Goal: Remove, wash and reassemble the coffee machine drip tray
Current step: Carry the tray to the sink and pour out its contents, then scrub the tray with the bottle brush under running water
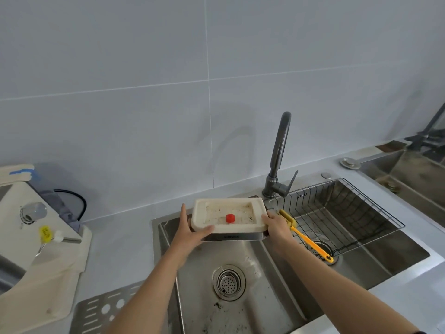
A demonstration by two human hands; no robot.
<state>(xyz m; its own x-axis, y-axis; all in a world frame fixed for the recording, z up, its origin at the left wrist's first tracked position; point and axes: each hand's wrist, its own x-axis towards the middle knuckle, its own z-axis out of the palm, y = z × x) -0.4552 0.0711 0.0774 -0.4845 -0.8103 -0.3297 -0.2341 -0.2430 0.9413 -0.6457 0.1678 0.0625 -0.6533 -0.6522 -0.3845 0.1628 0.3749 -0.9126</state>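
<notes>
Both bare forearms reach in from below, and the left hand [190, 233] grips the near-left corner of the cream rectangular plastic drip tray [230, 214], thumb on its front edge. Right hand [277, 224] clasps the tray's right end. Tray's up over the back of the stainless steel sink [240, 273], stained inside, a small red round float [230, 218] at its middle. Just right: a yellow-handled brush [305, 237] beside the black wire basket [342, 213]. Behind, the dark curved faucet [279, 155]. Far left, the cream coffee machine [36, 237].
</notes>
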